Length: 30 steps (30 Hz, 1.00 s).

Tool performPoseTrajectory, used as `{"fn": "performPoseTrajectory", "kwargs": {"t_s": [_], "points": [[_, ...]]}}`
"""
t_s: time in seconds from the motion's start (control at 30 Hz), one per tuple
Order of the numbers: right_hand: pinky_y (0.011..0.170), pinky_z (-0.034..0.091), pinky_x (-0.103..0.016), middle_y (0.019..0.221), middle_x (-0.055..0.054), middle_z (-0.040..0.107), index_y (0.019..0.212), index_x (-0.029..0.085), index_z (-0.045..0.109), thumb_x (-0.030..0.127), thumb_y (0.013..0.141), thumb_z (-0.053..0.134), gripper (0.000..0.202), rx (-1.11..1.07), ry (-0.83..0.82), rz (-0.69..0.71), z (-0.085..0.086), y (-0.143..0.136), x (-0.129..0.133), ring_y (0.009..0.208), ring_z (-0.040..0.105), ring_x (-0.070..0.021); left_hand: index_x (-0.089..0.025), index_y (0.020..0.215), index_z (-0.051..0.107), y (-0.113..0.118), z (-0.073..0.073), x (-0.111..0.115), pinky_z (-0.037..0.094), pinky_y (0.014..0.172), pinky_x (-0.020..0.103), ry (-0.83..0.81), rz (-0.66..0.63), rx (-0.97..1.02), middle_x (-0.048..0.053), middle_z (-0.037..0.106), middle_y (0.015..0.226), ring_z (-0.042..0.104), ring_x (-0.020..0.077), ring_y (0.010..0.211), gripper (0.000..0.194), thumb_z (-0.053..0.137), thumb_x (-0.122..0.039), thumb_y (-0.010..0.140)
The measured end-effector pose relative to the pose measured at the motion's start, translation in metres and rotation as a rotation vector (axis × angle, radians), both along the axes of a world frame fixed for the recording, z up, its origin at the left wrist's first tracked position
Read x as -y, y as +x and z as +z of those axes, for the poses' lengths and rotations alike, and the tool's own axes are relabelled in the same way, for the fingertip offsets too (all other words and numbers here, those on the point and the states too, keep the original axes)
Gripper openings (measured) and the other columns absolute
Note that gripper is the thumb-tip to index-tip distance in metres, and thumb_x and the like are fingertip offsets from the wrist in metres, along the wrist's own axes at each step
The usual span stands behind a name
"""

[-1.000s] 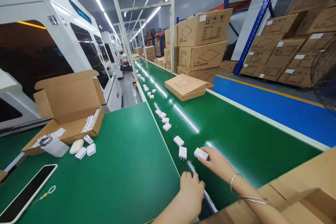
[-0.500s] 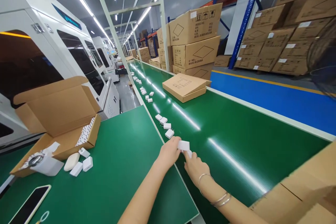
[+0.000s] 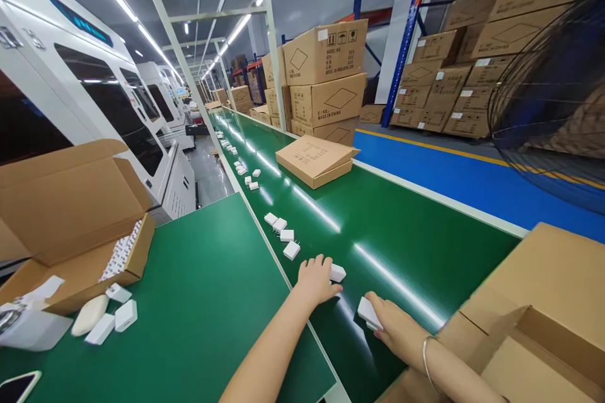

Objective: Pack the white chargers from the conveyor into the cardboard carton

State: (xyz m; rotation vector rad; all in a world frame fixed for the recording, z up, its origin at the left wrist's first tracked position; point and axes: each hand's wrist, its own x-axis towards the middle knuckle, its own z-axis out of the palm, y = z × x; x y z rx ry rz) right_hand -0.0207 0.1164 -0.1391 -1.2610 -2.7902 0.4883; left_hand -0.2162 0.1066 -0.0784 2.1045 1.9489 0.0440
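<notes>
My left hand is over the green conveyor belt, its fingers spread and its thumb apart. A white plug charger lies by its fingertips, partly hidden by them; whether they touch it I cannot tell. Lower right, my right hand is closed on white plug chargers, seemingly two stacked together. Beyond my left hand, several more white chargers lie in a line on the belt, some with metal prongs showing.
An open cardboard box stands at the lower right, beside my right arm. A flat carton rests on the belt. On the left table are an open carton, loose chargers and a phone. A fan is at right.
My hands have separated. The right has moved right, toward the open box, with chargers in it; the left has opened over the belt beside a charger. The view has turned right.
</notes>
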Motion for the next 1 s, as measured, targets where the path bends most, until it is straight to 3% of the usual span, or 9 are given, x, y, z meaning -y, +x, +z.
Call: {"fn": "performPoseTrajectory", "kwargs": {"t_s": [0.1, 0.2, 0.33, 0.4, 0.5, 0.63, 0.87, 0.93, 1.0], "points": [[0.070, 0.041, -0.034, 0.086, -0.004, 0.057, 0.099, 0.021, 0.048, 0.002, 0.063, 0.049, 0.040, -0.004, -0.022, 0.001, 0.005, 0.005, 0.005, 0.079, 0.055, -0.0228, -0.019, 0.104, 0.047, 0.015, -0.003, -0.006, 0.031, 0.097, 0.042, 0.060, -0.042, -0.048, 0.008, 0.059, 0.102, 0.054, 0.0224, 0.099, 0.027, 0.048, -0.035, 0.082], [0.072, 0.041, -0.035, 0.088, -0.005, 0.056, 0.094, 0.018, 0.050, 0.002, 0.066, 0.049, 0.032, 0.008, -0.046, -0.008, 0.011, 0.007, 0.011, 0.081, 0.054, -0.0219, -0.019, 0.095, 0.046, 0.015, 0.003, -0.008, 0.037, 0.090, 0.037, 0.072, -0.108, -0.031, 0.005, 0.060, 0.091, 0.057, 0.0204, 0.091, 0.018, 0.050, -0.029, 0.080], [0.070, 0.042, -0.034, 0.086, -0.005, 0.057, 0.088, 0.016, 0.050, -0.001, 0.067, 0.046, 0.028, 0.036, -0.100, -0.044, 0.018, 0.010, 0.016, 0.080, 0.056, -0.0213, -0.019, 0.099, 0.039, -0.004, 0.014, 0.004, 0.044, 0.070, 0.029, 0.036, -0.010, 0.167, 0.003, 0.057, 0.085, 0.057, 0.0177, 0.078, 0.020, 0.044, -0.021, 0.080], [0.065, 0.042, -0.032, 0.085, -0.006, 0.059, 0.085, 0.018, 0.050, -0.001, 0.065, 0.046, 0.029, 0.046, -0.142, -0.076, 0.020, 0.011, 0.017, 0.076, 0.058, -0.0220, -0.018, 0.105, 0.036, -0.011, 0.016, 0.014, 0.044, 0.072, 0.029, 0.031, 0.028, 0.309, 0.004, 0.056, 0.088, 0.056, 0.0166, 0.080, 0.028, 0.040, -0.014, 0.078], [0.063, 0.043, -0.030, 0.090, -0.005, 0.061, 0.089, 0.022, 0.048, 0.002, 0.064, 0.047, 0.032, 0.036, -0.201, -0.107, 0.022, 0.011, 0.015, 0.079, 0.061, -0.0224, -0.017, 0.118, 0.031, -0.013, 0.016, 0.026, 0.039, 0.087, 0.032, 0.038, -0.077, 0.376, 0.009, 0.049, 0.109, 0.049, 0.0184, 0.101, 0.044, 0.040, -0.010, 0.075], [0.069, 0.043, -0.028, 0.100, -0.004, 0.062, 0.106, 0.024, 0.039, 0.005, 0.068, 0.047, 0.043, 0.031, -0.240, -0.130, 0.031, 0.015, 0.011, 0.085, 0.061, -0.0208, -0.017, 0.117, 0.037, -0.007, 0.010, 0.028, 0.037, 0.092, 0.034, -0.051, -0.255, 0.240, 0.010, 0.045, 0.115, 0.043, 0.0216, 0.109, 0.042, 0.046, -0.014, 0.076], [0.064, 0.044, -0.036, 0.081, -0.002, 0.061, 0.095, 0.018, 0.048, 0.009, 0.071, 0.055, 0.026, 0.225, -0.218, -0.158, 0.063, 0.001, 0.010, 0.074, 0.059, -0.0222, -0.023, 0.105, 0.049, -0.006, 0.005, 0.019, 0.044, 0.082, 0.031, -0.172, -0.459, 0.061, 0.004, 0.054, 0.102, 0.052, 0.0202, 0.097, 0.036, 0.057, -0.017, 0.071], [0.068, 0.045, -0.038, 0.085, -0.002, 0.059, 0.095, 0.016, 0.051, 0.011, 0.075, 0.055, 0.022, 0.254, -0.193, -0.139, 0.071, -0.008, 0.013, 0.077, 0.057, -0.0204, -0.024, 0.104, 0.052, 0.004, 0.008, 0.021, 0.045, 0.079, 0.033, -0.165, -0.432, -0.015, 0.005, 0.054, 0.102, 0.053, 0.0218, 0.095, 0.033, 0.056, -0.016, 0.072], [0.072, 0.045, -0.038, 0.088, -0.002, 0.058, 0.097, 0.016, 0.053, 0.012, 0.076, 0.057, 0.022, 0.253, -0.183, -0.116, 0.075, -0.017, 0.018, 0.080, 0.056, -0.0191, -0.021, 0.100, 0.057, 0.020, 0.009, 0.024, 0.046, 0.074, 0.036, -0.187, -0.278, -0.085, 0.009, 0.056, 0.102, 0.055, 0.0251, 0.094, 0.030, 0.055, -0.012, 0.071]]}}
